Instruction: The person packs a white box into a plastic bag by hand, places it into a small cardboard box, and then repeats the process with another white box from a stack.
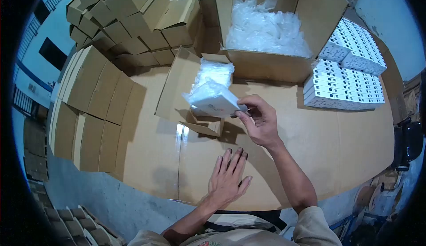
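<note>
My right hand (pixel 259 119) grips a small white box wrapped in a clear plastic bag (pixel 213 99), held just above a small open cardboard carton (pixel 177 90). More bagged white boxes (pixel 215 70) lie inside that carton. My left hand (pixel 228 177) rests flat on the cardboard-covered table (pixel 310 144) near the front edge, fingers spread and holding nothing.
A large open carton (pixel 270 64) full of clear plastic bags (pixel 266 31) stands at the back. Stacks of white printed boxes (pixel 348 75) sit at the right. Folded and closed cardboard cartons (pixel 124 15) pile up at the left and back left.
</note>
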Action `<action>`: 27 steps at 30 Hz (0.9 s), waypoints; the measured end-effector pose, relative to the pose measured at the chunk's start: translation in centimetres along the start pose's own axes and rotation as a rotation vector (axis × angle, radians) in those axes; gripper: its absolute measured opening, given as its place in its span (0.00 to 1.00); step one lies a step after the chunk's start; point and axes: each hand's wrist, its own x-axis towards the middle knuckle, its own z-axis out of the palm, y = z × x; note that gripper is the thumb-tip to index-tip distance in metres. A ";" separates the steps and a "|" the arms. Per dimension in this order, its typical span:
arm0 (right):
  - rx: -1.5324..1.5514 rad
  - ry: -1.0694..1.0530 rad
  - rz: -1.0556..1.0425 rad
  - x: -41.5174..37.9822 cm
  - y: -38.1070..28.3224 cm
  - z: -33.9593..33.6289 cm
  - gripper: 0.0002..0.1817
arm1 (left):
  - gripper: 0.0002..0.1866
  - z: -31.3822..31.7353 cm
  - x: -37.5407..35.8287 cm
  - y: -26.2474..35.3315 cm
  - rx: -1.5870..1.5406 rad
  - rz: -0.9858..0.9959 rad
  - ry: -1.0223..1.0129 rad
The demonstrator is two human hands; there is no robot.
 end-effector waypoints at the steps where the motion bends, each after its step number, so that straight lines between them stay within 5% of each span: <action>1: -0.044 -0.024 -0.007 0.2 0.0 0.2 0.16 | 0.39 -0.1 0.0 0.1 0.014 0.000 0.014; 12: -0.640 -0.386 -0.306 2.5 -1.5 1.3 0.18 | 0.39 -0.6 0.6 0.1 0.014 -0.003 0.007; 27: -0.955 -0.558 -0.171 3.3 -0.8 3.5 0.17 | 0.41 0.0 0.5 -0.3 0.007 -0.014 -0.023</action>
